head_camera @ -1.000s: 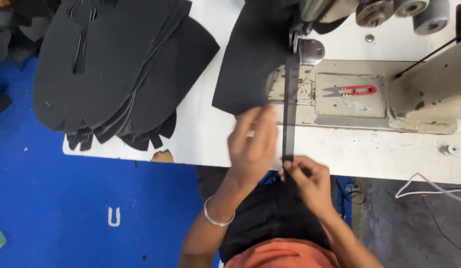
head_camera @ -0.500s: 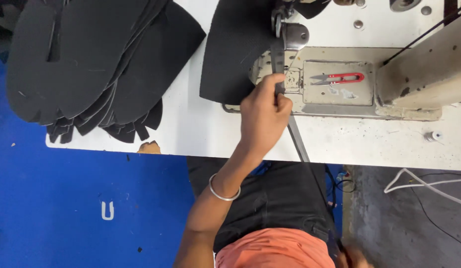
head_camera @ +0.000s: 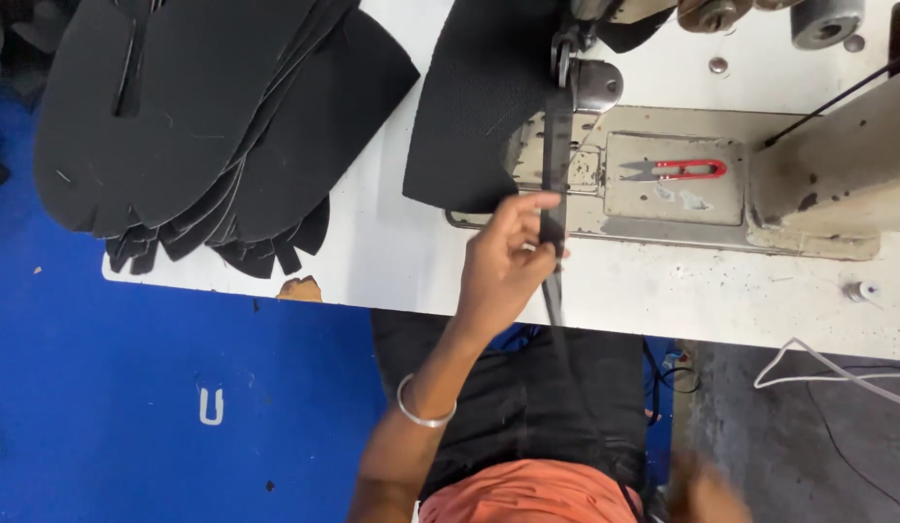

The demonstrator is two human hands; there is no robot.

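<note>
At the machine, left hand (head_camera: 503,266) pinches black strap (head_camera: 555,165).

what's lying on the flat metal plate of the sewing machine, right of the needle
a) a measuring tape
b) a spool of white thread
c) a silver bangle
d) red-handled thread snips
d: the red-handled thread snips lie flat on the metal plate of the sewing machine, to the right of the black strap that the left hand is pinching.

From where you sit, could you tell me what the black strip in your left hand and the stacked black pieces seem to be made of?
Black strip: probably woven fabric tape, matte, thin, pinched by the left hand. Stacked black pieces: apparently stiff synthetic or foam-backed sheet, matte, with clean-cut edges; uncertain.
</note>
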